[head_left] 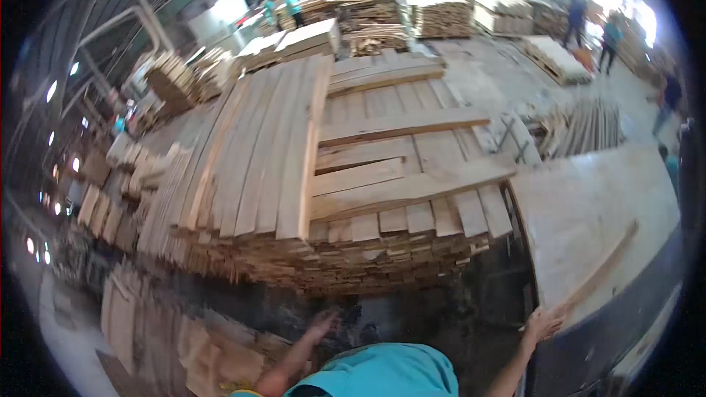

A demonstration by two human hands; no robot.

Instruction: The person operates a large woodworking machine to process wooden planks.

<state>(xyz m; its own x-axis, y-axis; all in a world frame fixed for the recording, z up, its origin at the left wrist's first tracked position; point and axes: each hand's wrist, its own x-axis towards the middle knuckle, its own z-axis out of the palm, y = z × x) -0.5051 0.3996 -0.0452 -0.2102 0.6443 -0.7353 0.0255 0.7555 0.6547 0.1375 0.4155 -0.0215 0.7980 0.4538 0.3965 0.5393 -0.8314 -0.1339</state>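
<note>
At the lower right, my right hand (544, 323) is closed on the near end of a long wooden strip (599, 272), which slants over a pale board-topped table (588, 206). My left hand (322, 326) is low in the middle, blurred, over the dark gap in front of a large stack of planks (375, 261). Whether its fingers are apart is smeared by motion. On top of that stack, long planks (257, 147) lie side by side at the left, and crosswise boards (412, 187) lie to their right.
More wood (147, 323) stands at the lower left. Behind the big stack are lumber piles (441, 16) and a bundle of thin strips (585, 129). Several people are farther off, including one person (610, 37) at the upper right and another (293, 7) at the upper left.
</note>
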